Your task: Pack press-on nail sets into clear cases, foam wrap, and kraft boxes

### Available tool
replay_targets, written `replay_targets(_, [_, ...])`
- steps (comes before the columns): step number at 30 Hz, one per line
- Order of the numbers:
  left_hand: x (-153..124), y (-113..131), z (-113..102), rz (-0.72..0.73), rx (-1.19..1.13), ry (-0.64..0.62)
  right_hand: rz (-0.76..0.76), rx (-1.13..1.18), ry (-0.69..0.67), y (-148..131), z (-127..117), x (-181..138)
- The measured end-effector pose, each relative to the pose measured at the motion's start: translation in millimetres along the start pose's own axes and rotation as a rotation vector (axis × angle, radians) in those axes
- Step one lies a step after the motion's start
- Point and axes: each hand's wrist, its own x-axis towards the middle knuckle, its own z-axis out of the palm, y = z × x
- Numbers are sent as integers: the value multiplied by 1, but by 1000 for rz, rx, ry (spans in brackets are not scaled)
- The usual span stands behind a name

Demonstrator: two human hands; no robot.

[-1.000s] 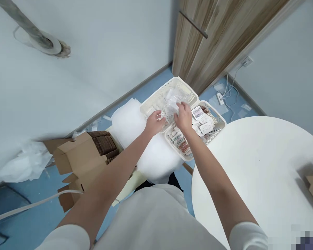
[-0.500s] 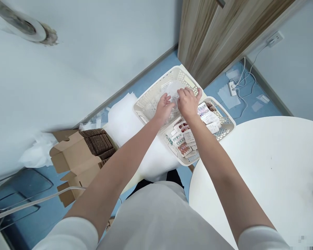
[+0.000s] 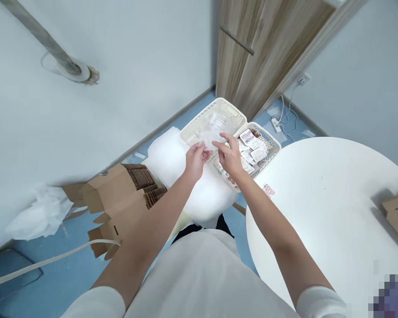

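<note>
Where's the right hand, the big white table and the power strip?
Right hand (image 3: 231, 157), head view: back of the hand.
White table (image 3: 321, 212), head view: bare tabletop.
Power strip (image 3: 275, 125), head view: its middle.

Both arms (image 3: 154, 225) (image 3: 275, 221) forward, hands (image 3: 195, 162) (image 3: 232, 157) close together, fingers (image 3: 225, 136) bent

On my head feed, the left hand (image 3: 195, 161) pinches clear plastic (image 3: 211, 138) over the near edge of one basket (image 3: 232, 110), and the right hand (image 3: 231, 156) sits just beside it, thumb and fingers parted, though whether it touches the plastic I can't tell. A second basket (image 3: 274, 149), beside the first, holds cards (image 3: 259, 153). I also see an open carton (image 3: 114, 187) at left, a cabinet (image 3: 245, 53) behind the baskets and a round table (image 3: 321, 216) at right.
</note>
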Motion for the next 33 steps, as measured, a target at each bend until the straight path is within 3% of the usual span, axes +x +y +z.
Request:
replay_targets(3, [-45,-1,-20,-29,-36,-29,128,206,80,-36,-8,-42])
replay_targets(9, [-134,-23,-64,-106,25,-160,605,796,153,-98,-7,-142])
replay_targets(15, [-196,-63,-89,-248,210,-294,778,902,378,-135,-5,-228])
replay_targets(18, [-219,-79,-82,-296,304,-394,831,889,448,-140,-18,-258])
replay_targets(25, [-254,-105,-40,-289,466,-612,837,858,667,-131,-72,-315])
replay_targets(33, [-271,-143,29,-371,523,-939,897,856,803,-102,-140,-384])
